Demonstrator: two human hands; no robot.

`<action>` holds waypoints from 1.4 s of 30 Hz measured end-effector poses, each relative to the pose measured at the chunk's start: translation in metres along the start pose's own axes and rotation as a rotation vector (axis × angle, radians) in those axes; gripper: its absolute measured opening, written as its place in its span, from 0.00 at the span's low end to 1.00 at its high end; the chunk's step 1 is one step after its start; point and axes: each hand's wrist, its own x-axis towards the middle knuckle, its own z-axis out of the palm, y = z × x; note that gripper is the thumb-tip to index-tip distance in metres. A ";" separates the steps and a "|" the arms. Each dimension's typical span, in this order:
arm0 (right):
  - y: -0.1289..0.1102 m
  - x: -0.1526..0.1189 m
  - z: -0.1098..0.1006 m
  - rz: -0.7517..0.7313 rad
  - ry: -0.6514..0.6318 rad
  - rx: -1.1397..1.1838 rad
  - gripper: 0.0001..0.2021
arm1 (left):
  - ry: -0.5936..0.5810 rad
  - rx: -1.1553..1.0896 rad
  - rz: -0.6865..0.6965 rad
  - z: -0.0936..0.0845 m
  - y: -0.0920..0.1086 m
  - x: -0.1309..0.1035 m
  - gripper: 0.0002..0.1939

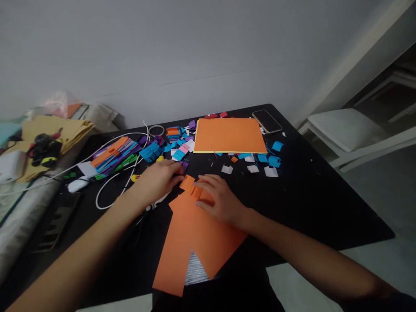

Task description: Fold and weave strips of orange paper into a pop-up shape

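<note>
Hands, both bare, are positioned over cut orange paper [182, 234] on the black table [325, 203]. Clock positions run from the gap between the hands, twelve pointing to the wall [201, 52].

Paper: spread from five to seven o'clock, narrow end at the fingers.

Left hand [164, 175]: fingers bent, thumb and forefinger nearly together beside a small orange tab [187, 183]; a pinch cannot be confirmed.

Right hand [221, 197]: fingers curved, thumb set apart, over small orange pieces [196, 192]; whether these are gripped cannot be told.

Risks, in judgement: the broad paper ends lie near the front edge and could slip if bumped. The white cable [101, 190] at nine o'clock could snag the left forearm. Loose blue scraps [274, 161] at two o'clock could scatter if brushed.

Markings: no brand, label or writing legible; phone [267, 121] screen, at two o'clock, dark.
</note>
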 end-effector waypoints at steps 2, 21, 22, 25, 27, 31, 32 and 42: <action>0.000 0.000 0.003 -0.004 -0.027 -0.042 0.24 | 0.015 0.017 -0.044 0.013 0.010 -0.008 0.07; -0.004 0.003 0.004 -0.039 -0.016 -0.097 0.08 | 0.395 -0.353 -0.038 0.063 0.019 -0.023 0.07; -0.004 0.004 0.004 -0.034 -0.014 -0.098 0.07 | 0.408 -0.357 -0.021 0.065 0.020 -0.024 0.08; -0.001 0.004 0.004 -0.029 0.008 -0.078 0.06 | 0.436 -0.369 0.015 0.068 0.022 -0.026 0.10; 0.001 0.003 0.004 -0.037 0.031 -0.062 0.08 | 0.459 -0.378 0.021 0.069 0.023 -0.027 0.12; 0.004 0.002 0.004 -0.032 0.077 -0.020 0.10 | 0.496 -0.403 0.033 0.070 0.022 -0.030 0.13; 0.004 0.002 0.004 -0.031 0.085 -0.003 0.10 | 0.505 -0.413 0.039 0.070 0.022 -0.030 0.14; 0.002 0.006 -0.012 0.274 0.151 0.475 0.10 | 0.557 -0.483 0.081 0.072 0.023 -0.032 0.17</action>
